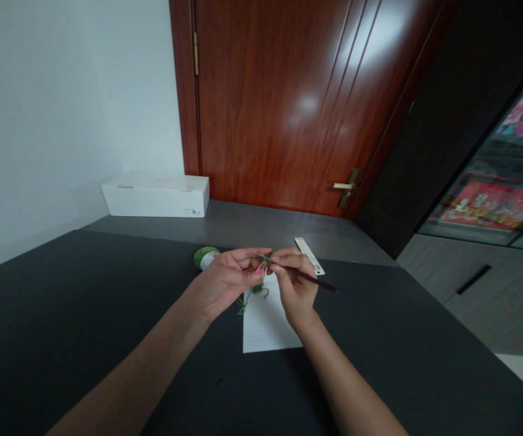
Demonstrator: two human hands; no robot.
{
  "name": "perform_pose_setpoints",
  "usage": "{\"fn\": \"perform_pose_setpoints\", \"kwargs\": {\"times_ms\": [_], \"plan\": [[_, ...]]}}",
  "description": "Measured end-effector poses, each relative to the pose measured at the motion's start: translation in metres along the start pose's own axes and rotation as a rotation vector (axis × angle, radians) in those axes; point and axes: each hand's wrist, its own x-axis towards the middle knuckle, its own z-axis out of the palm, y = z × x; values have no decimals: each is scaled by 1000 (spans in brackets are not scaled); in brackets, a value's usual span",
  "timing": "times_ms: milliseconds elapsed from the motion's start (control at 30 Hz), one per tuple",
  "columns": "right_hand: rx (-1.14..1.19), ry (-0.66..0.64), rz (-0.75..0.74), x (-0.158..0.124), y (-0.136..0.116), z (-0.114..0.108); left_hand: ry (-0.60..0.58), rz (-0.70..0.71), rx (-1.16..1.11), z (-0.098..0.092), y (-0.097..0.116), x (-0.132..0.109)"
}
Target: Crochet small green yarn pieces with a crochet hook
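Holding crochet hook (pixel 309 278) in right hand (pixel 294 283), left hand (pixel 229 280) beside, open tabletop (pixel 62 321) leftward

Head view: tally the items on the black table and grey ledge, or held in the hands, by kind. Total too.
Green yarn ball: 1
Green yarn piece: 1
Crochet hook: 1
Paper sheet: 1
Ruler: 1
White box: 1
Total: 6
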Motion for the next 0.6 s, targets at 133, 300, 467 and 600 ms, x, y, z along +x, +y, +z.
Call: {"fn": "perform_pose_setpoints", "kwargs": {"times_ms": [133,300,467,600], "plan": [[252,151,179,6,-4,6,0,21,26,-4,7,0],[400,193,338,14,-6,5,-29,26,23,-5,11,-1],[672,78,604,15,-8,10,-37,112,167,-4,11,-2],[728,-28,712,9,-5,17,110,289,366,-2,7,-2]]}}
